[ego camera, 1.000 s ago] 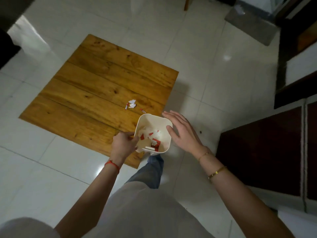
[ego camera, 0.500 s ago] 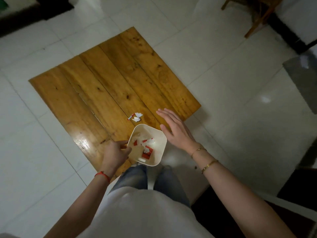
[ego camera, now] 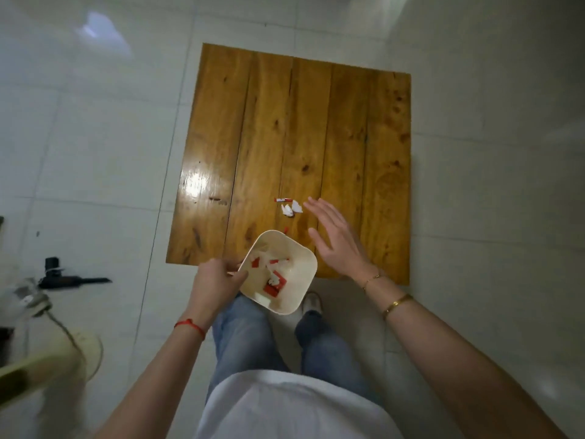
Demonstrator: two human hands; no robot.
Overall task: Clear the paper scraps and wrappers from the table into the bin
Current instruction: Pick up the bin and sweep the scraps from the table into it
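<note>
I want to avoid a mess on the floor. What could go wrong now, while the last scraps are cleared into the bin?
1. The left hand holds the bin by one rim only, tilted, with scraps inside; it may tip and spill.
2. The white scraps and red wrapper lie apart from the bin; a sweep by the open right hand may scatter them.
3. The small red piece by the rim is easily missed.

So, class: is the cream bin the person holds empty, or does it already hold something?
Not empty. The bin, gripped at its rim by the left hand, holds red and white scraps on its bottom.
</note>
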